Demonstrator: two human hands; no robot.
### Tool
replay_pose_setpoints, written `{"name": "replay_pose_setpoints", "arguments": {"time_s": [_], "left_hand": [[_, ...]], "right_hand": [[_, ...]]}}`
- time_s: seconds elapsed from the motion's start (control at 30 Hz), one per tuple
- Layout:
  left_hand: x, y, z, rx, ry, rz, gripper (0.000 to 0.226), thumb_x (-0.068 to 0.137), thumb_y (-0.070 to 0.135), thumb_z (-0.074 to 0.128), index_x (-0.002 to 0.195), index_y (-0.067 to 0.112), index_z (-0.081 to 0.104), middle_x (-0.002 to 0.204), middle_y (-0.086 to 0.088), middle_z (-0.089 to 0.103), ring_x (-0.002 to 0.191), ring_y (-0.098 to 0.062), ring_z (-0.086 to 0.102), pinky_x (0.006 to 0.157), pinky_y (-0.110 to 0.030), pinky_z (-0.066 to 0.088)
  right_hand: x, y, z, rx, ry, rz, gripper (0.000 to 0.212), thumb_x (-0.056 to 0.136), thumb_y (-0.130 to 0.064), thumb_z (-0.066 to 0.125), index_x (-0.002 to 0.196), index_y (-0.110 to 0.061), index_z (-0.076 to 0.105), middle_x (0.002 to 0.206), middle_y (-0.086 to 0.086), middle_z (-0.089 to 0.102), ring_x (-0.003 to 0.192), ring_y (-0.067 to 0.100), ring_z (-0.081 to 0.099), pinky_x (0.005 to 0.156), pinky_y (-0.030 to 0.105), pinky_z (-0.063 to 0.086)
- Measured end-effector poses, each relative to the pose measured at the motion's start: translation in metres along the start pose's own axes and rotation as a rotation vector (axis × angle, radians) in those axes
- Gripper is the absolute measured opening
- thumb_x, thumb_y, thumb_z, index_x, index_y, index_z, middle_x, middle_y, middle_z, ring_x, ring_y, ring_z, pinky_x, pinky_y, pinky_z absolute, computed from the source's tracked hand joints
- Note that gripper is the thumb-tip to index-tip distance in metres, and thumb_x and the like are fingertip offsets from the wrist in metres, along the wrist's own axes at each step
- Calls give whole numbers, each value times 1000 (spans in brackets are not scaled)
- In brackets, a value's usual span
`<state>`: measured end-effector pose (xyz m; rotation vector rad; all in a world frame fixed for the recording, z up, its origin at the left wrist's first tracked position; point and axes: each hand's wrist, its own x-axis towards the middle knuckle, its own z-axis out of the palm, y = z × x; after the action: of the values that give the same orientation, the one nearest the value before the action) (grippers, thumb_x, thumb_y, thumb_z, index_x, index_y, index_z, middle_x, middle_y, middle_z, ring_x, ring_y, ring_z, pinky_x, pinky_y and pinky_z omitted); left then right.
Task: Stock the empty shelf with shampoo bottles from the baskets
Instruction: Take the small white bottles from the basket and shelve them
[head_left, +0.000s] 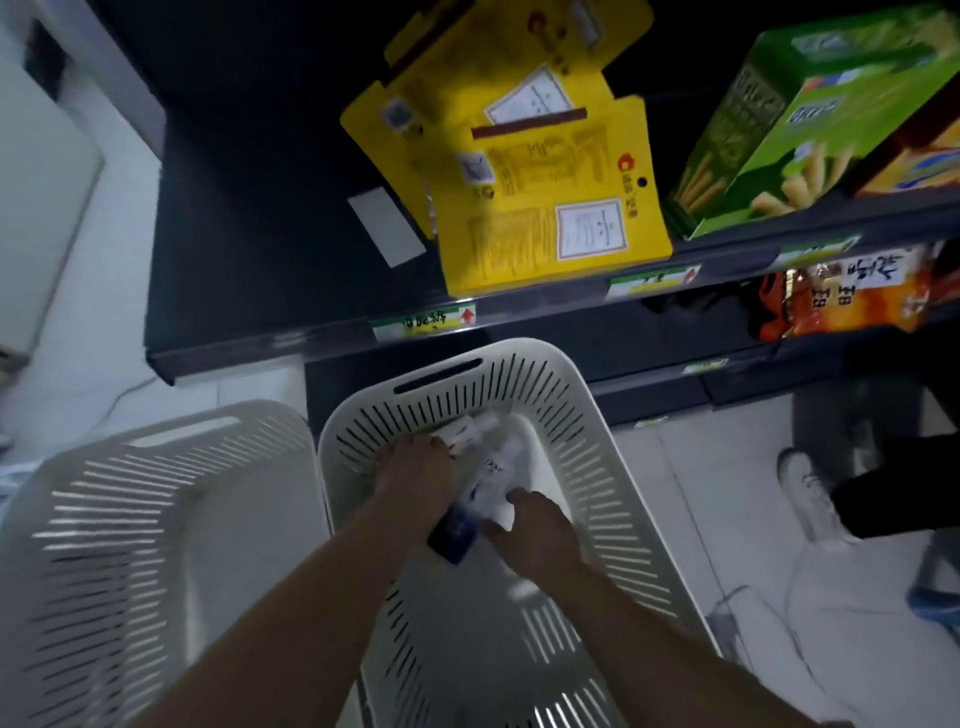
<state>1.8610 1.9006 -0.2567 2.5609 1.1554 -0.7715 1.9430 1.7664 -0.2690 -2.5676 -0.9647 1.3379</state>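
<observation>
The left hand (415, 470) and right hand (537, 527) are hemmed in by the slotted walls of the basket (587, 467). A shampoo bottle (485, 488) is seen between them. Whether it is gripped cannot be told through the blur.

left grip (415, 470), right grip (537, 527), perhaps curled

Open dark shelf (249, 249) left of the yellow boxes (550, 218); slotted basket walls (587, 447) close round the bottles (493, 467).
</observation>
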Motion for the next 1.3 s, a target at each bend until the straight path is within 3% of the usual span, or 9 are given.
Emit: {"name": "replay_pose_setpoints", "arguments": {"time_s": [0.1,0.17,0.27,0.43,0.57,0.83,1.0,1.17,1.3], "left_hand": [[22,1,20,-73,-11,-54,39,93,26,45,129,11,50,128,-10,53,118,-28,51,99,-45,44],[33,-1,32,-138,23,-89,41,92,30,48,129,13,50,128,-10,54,117,-29,51,99,-46,45],[45,-1,42,-200,50,-73,47,90,54,45,119,20,59,118,-5,62,105,-26,58,92,-41,48],[45,5,33,-653,-356,-163,32,101,41,41,106,14,57,96,-8,62,71,-13,52,60,-23,38],[35,4,28,-693,-437,-129,39,101,29,45,122,-2,56,125,-17,60,114,-30,57,80,-26,40],[-16,-5,-3,-1007,-494,-131,30,96,21,53,124,10,51,123,-13,61,109,-30,61,93,-47,53],[-75,-29,-38,-1213,-417,-16,25,96,26,57,118,16,56,115,-9,66,103,-26,65,92,-44,54],[-142,-60,-71,-1409,-222,38,9,98,23,53,102,28,60,97,1,70,84,-15,64,73,-30,52],[-196,-86,-80,-1520,-41,-11,11,94,25,60,105,24,63,101,-11,70,84,-22,63,75,-35,53]], "right_hand": [[27,-3,13,284,-2,129,55,94,-50,55,131,-10,51,127,8,60,116,24,57,88,28,42],[43,-5,21,433,32,193,42,91,-49,59,110,-11,55,106,7,62,97,23,58,75,28,40],[60,-6,36,630,100,256,44,87,-47,64,106,-8,58,98,4,65,89,21,61,65,28,40],[64,-3,44,932,97,294,26,85,-28,69,102,-10,65,98,10,69,87,24,66,75,37,55],[49,7,39,1061,60,333,5,86,-16,64,89,-14,67,102,14,71,97,31,68,91,48,56],[-16,2,5,1211,124,248,17,88,-8,62,103,-6,70,105,19,72,84,26,66,71,33,52],[-63,-27,-20,1216,150,97,12,87,-3,65,94,-9,72,94,17,73,81,26,66,70,35,53],[-109,-74,-39,1154,110,-103,17,86,-1,66,99,-9,74,95,10,76,86,24,70,74,35,57],[-141,-112,-44,1061,36,-258,21,84,-1,66,102,-11,72,96,9,77,90,26,72,71,32,57]]}}
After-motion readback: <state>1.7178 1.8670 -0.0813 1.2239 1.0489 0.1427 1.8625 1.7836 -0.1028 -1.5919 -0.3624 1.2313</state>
